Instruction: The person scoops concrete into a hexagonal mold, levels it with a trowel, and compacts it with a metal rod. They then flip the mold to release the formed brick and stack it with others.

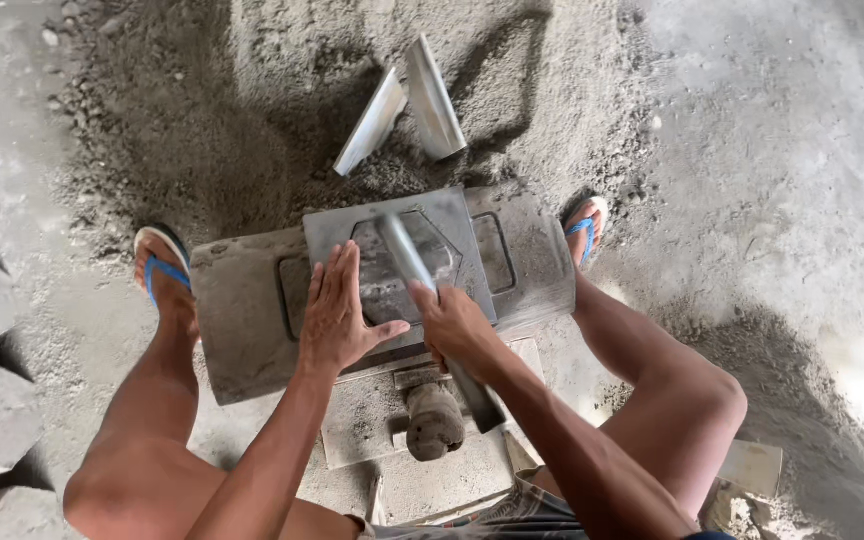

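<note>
Right hand: My right hand [455, 325] is shut tight around a flat metal bar [407, 255], in the middle of the frame.
Left hand: My left hand [337, 310] lies open and flat on the gray mold [392, 255], holding nothing.
Bar: It is long and points from lower right to upper left, across the mold's six-sided hole.
How far: The hole looks full of gray mix and the block is not out yet.
Around: Sand pile [252, 110] and a metal scoop [407, 105] sit at the top.
</note>
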